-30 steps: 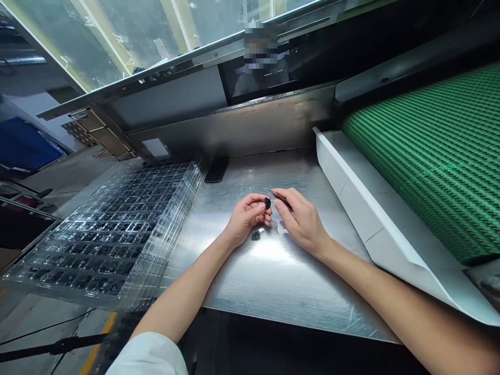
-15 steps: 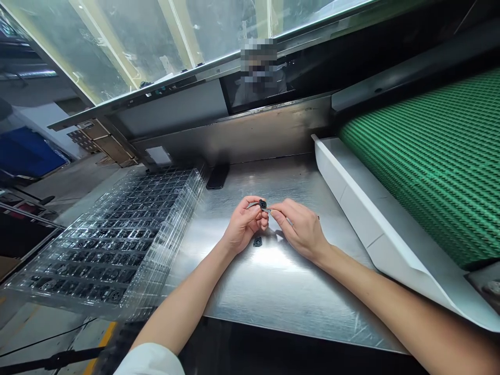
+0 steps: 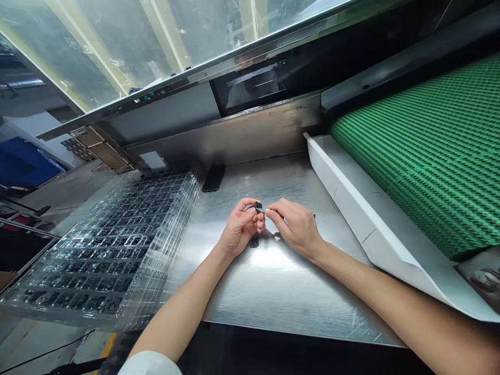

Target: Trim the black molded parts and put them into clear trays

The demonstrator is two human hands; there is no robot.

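I see my left hand pinching a small black plastic part above the steel worktable; my right hand grips a thin metal tool, its tip touching that part. Another small black piece lies on the table beneath.

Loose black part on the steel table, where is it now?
Head view, centre: the loose black part lies on the steel table, just below the left hand and left of the right hand.

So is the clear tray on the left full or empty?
Largely full: the tray shows dark parts in most pockets. The far rows are too blurred to tell. It tops a stack of trays.
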